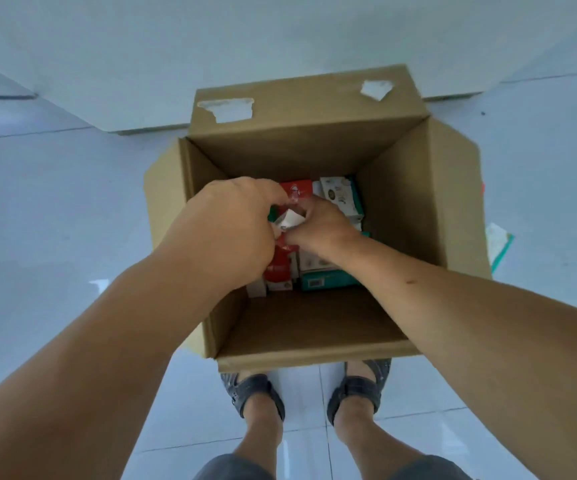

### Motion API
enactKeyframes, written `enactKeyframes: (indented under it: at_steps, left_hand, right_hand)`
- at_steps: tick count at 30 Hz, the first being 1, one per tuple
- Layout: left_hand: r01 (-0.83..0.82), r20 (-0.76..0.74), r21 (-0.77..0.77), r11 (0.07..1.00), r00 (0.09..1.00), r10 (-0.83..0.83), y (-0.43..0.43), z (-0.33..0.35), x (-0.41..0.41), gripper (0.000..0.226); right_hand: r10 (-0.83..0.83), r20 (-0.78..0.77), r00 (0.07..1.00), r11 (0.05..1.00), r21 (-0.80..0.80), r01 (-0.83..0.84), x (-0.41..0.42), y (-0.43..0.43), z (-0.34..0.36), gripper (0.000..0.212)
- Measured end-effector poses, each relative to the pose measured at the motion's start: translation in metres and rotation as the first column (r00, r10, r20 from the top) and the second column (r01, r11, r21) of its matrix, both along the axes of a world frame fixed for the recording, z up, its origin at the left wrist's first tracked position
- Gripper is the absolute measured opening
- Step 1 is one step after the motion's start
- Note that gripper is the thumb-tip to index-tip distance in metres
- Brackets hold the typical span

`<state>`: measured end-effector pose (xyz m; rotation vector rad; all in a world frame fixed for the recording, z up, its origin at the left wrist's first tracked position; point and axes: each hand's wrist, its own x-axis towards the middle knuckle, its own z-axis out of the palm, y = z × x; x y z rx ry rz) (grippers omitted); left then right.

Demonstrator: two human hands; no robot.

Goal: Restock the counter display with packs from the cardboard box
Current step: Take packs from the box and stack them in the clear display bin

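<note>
In the middle of the frame the two hands meet, low inside the box. The left hand [224, 230] has its fingers curled down and the right hand [318, 226] pinches from the other side. Both grasp the same small pack [288, 220], which is white with some red. It is blurred, so I cannot read its print. Both forearms come in from the lower corners of the frame and reach down over the near edge of the box, the wrists bent a little downward.

The cardboard box [314, 355] stands open on the floor, and its bottom is only partly covered. Under the left hand there are red and white packs [280, 268], close together. To the right of them, and toward the far wall, lie white and teal packs [340, 199]. The near part of the bottom is bare cardboard. The far flap [297, 98] stands up and carries two torn pieces of white tape.

Around the box is a pale, glossy tiled floor [55, 202]. At the bottom of the frame the person's feet are in dark sandals [255, 393], just beside the near wall. At the right edge, one loose pack [498, 244] lies on the tiles outside the box.
</note>
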<state>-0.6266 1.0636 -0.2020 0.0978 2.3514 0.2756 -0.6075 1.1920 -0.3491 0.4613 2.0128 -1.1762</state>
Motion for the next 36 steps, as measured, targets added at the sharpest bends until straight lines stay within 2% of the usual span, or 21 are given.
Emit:
enactKeyframes:
  at_steps: [3,7,10,12,15,19,22,26,29,33,36]
  left_hand:
    - [-0.038,-0.051,0.083,0.996,0.998,0.042,0.0,0.051,0.004,0.043]
    - [-0.045,-0.083,0.147,0.988,0.995,0.057,0.009,0.152,0.004,0.041]
    - [-0.098,-0.087,0.261,0.96,0.988,0.124,0.013,0.242,0.007,0.037]
    - [-0.114,-0.117,0.344,0.932,0.98,0.163,0.015,0.306,0.009,0.042]
    - [-0.05,-0.217,0.413,0.909,0.964,0.151,0.019,0.4,0.013,0.046]
    - [0.027,-0.341,0.495,0.868,0.925,0.166,0.016,0.506,0.009,0.054]
    - [0.071,-0.4,0.519,0.852,0.901,0.168,0.01,0.565,0.002,0.053]
    - [0.084,-0.423,0.509,0.857,0.891,0.164,0.005,0.619,-0.002,0.043]
    - [0.078,-0.446,0.486,0.871,0.879,0.17,0.002,0.647,-0.007,0.046]
    - [0.056,-0.513,0.372,0.926,0.844,0.155,-0.004,0.679,-0.026,0.048]
    - [0.001,-0.538,0.37,0.929,0.815,0.213,-0.009,0.701,-0.048,0.049]
  right_hand:
    - [-0.106,-0.022,0.994,0.993,-0.047,0.105,0.005,0.024,0.075,0.036]
    - [-0.271,0.011,0.963,0.931,-0.251,0.265,0.007,0.053,0.204,0.041]
    - [-0.314,-0.007,0.949,0.895,-0.335,0.294,0.01,0.067,0.32,0.042]
    - [-0.328,-0.025,0.944,0.873,-0.39,0.293,0.012,0.072,0.398,0.047]
    - [-0.406,-0.062,0.912,0.786,-0.534,0.314,0.017,0.07,0.505,0.043]
    - [-0.508,-0.139,0.85,0.716,-0.616,0.327,0.017,0.054,0.616,0.046]
    - [-0.569,-0.202,0.797,0.69,-0.645,0.328,0.014,0.044,0.673,0.038]
    - [-0.567,-0.285,0.773,0.729,-0.611,0.31,0.003,0.042,0.724,0.034]
    - [-0.568,-0.308,0.763,0.741,-0.595,0.311,-0.01,0.048,0.754,0.018]
    - [-0.495,-0.353,0.794,0.772,-0.598,0.215,-0.038,0.058,0.793,0.025]
    - [-0.483,-0.412,0.773,0.78,-0.604,0.165,-0.067,0.064,0.822,0.023]
